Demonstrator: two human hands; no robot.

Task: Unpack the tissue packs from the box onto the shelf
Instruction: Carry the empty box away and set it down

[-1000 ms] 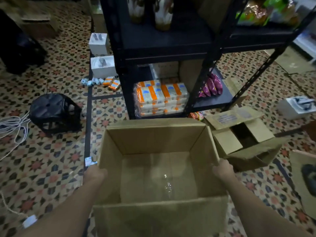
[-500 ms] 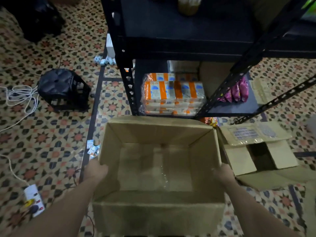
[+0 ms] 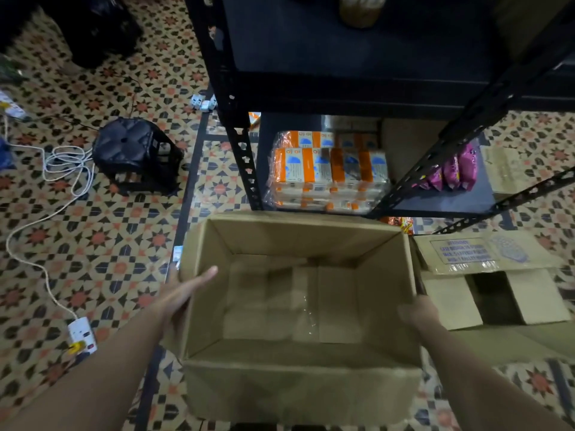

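Our left hand (image 3: 183, 293) lies flat, fingers straight, against the left wall of the empty brown cardboard box (image 3: 305, 223); our right hand (image 3: 418, 314) curls over its right rim. With one real hold, the box could twist and knock the black metal shelf (image 3: 242, 163) or the open cardboard carton (image 3: 466, 293) just right. The orange-and-white plastic-wrapped tissue packs (image 3: 329, 172) sit on the lowest board, beyond the box's far wall, long axis left-right, printed faces up.

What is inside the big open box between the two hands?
Nothing shows in the box but its bare, taped bottom. No part of it is covered; the corners are dim.
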